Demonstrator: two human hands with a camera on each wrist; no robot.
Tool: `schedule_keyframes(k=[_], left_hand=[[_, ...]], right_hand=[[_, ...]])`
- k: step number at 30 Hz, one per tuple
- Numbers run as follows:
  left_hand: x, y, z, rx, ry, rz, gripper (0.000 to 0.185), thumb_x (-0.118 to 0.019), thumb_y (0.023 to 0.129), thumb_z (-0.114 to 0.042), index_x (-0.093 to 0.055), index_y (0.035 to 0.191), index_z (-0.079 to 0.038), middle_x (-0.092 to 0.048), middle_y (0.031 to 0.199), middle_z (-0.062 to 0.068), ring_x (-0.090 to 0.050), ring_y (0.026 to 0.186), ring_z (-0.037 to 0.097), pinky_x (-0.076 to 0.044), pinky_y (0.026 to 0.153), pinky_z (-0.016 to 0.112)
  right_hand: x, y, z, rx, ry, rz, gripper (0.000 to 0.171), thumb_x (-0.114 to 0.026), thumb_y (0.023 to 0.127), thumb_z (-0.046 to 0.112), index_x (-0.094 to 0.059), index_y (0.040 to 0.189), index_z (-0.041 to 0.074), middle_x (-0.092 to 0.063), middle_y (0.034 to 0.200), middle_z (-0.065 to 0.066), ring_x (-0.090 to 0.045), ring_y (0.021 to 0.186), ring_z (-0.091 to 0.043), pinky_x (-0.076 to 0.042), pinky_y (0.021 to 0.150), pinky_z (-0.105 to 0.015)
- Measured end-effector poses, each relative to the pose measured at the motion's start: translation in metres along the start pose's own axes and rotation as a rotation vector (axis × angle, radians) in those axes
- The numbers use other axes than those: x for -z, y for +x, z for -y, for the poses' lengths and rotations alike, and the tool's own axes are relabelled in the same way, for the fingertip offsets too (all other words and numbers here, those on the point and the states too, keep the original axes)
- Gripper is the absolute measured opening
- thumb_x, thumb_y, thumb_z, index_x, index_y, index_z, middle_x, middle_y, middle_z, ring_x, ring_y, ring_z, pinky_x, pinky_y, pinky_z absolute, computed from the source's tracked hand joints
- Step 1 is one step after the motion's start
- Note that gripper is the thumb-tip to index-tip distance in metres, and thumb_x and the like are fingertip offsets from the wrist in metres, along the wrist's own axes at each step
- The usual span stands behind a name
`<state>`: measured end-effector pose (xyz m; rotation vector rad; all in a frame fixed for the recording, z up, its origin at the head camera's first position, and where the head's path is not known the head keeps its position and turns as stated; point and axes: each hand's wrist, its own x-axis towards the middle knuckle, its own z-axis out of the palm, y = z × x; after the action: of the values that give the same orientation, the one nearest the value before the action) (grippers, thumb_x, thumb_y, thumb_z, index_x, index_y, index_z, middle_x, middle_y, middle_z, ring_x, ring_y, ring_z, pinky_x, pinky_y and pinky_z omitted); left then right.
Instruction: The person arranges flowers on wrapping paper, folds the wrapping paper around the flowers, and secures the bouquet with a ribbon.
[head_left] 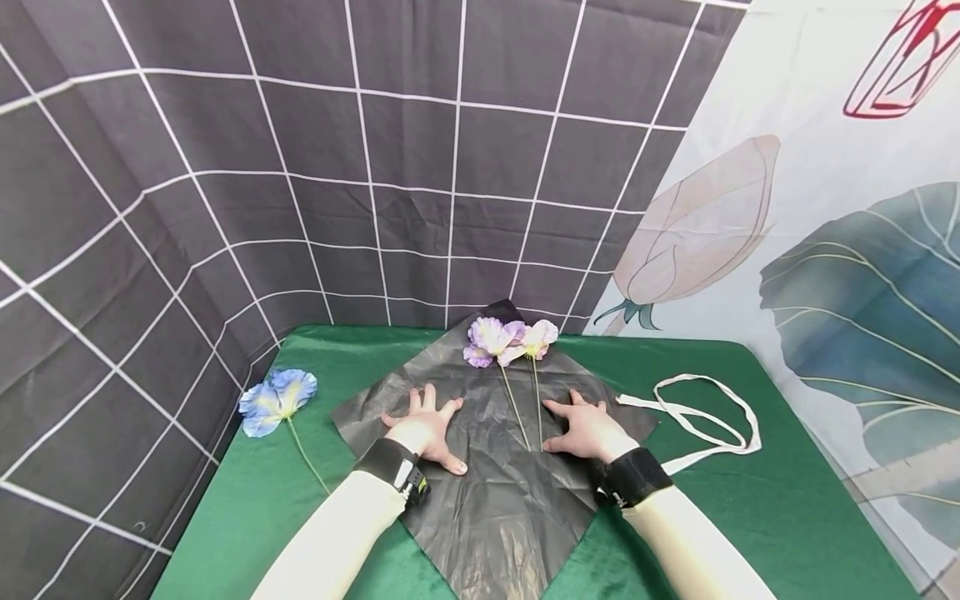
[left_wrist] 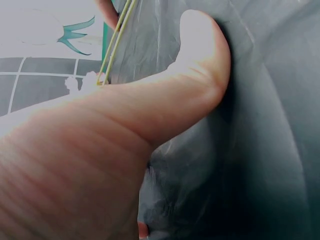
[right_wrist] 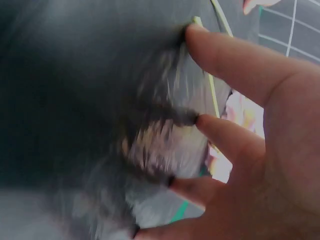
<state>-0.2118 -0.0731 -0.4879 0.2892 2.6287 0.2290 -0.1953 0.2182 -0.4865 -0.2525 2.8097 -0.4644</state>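
A dark sheet of wrapping paper (head_left: 480,500) lies diamond-wise on the green cloth. Two artificial flowers rest on its upper half, a purple one (head_left: 491,337) and a pink-and-cream one (head_left: 538,340), their thin stems pointing toward the person. To the left of the stems, my left hand (head_left: 423,429) rests on the paper with fingers spread; its thumb (left_wrist: 205,55) lies against the sheet in the left wrist view. My right hand (head_left: 588,429) touches the paper right of the stems, fingers spread, its thumb (right_wrist: 215,47) close by a stem end. Neither hand holds anything.
A blue artificial flower (head_left: 277,400) lies on the green cloth (head_left: 225,525) at the left. To the right is a looped white ribbon (head_left: 750,425), one end near the paper's corner. A dark gridded curtain (head_left: 405,217) stands behind the table, beside a printed floral backdrop (head_left: 810,350).
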Motion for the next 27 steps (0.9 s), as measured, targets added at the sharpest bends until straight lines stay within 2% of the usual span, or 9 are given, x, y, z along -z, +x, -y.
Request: schedule_keyframes(k=[4,8,12,18,22,27], left_hand=[[-0.001,0.001,0.001,0.004,0.005,0.0,0.12,-0.09,0.06,-0.062,-0.027,0.159,-0.037,-0.006,0.169,0.02,-0.004,0.155,0.049,-0.022,0.099,0.089],[0.0,0.0,0.0,0.004,0.002,-0.015,0.12,-0.091,0.058,-0.062,-0.029,0.158,-0.036,-0.008,0.168,0.02,-0.007,0.155,0.049,-0.023,0.097,0.09],[0.0,0.0,0.0,0.0,-0.003,-0.018,0.12,-0.091,0.058,-0.062,-0.031,0.158,-0.035,-0.009,0.168,0.021,-0.007,0.155,0.049,-0.023,0.097,0.09],[0.0,0.0,0.0,-0.001,-0.004,-0.014,0.12,-0.091,0.058,-0.062,-0.03,0.158,-0.036,-0.008,0.168,0.021,-0.007,0.155,0.05,-0.023,0.097,0.09],[0.0,0.0,0.0,0.0,-0.006,-0.011,0.121,-0.091,0.058,-0.062,-0.029,0.158,-0.036,-0.007,0.168,0.021,-0.007,0.155,0.049,-0.023,0.098,0.09],[0.0,0.001,0.0,0.0,-0.009,-0.013,0.12,-0.091,0.058,-0.061,-0.029,0.158,-0.036,-0.008,0.168,0.021,-0.007,0.155,0.05,-0.023,0.097,0.09]], right_hand=[[-0.004,0.001,0.009,-0.052,0.009,-0.007,0.081,-0.082,0.078,0.047,-0.053,0.149,0.02,-0.028,0.155,-0.042,-0.026,0.132,-0.076,-0.034,0.098,-0.084],[-0.005,0.0,0.019,-0.116,0.019,0.021,0.083,-0.08,0.08,0.05,-0.046,0.153,0.029,-0.023,0.16,-0.037,-0.019,0.137,-0.075,-0.031,0.089,-0.089],[-0.007,0.001,0.027,-0.12,0.01,0.043,0.083,-0.077,0.082,0.041,-0.04,0.155,0.035,-0.022,0.162,-0.034,-0.017,0.141,-0.07,-0.025,0.09,-0.092],[-0.01,0.005,0.032,-0.113,0.007,0.05,0.085,-0.073,0.079,0.03,-0.037,0.156,0.036,-0.022,0.162,-0.033,-0.017,0.141,-0.071,-0.024,0.09,-0.093],[-0.01,0.006,0.03,-0.115,0.005,0.052,0.084,-0.074,0.08,0.032,-0.038,0.156,0.036,-0.022,0.163,-0.032,-0.017,0.142,-0.069,-0.025,0.091,-0.092],[-0.006,0.003,0.023,-0.119,0.002,0.063,0.087,-0.077,0.081,0.043,-0.037,0.157,0.032,-0.021,0.164,-0.031,-0.018,0.145,-0.065,-0.025,0.093,-0.091]])
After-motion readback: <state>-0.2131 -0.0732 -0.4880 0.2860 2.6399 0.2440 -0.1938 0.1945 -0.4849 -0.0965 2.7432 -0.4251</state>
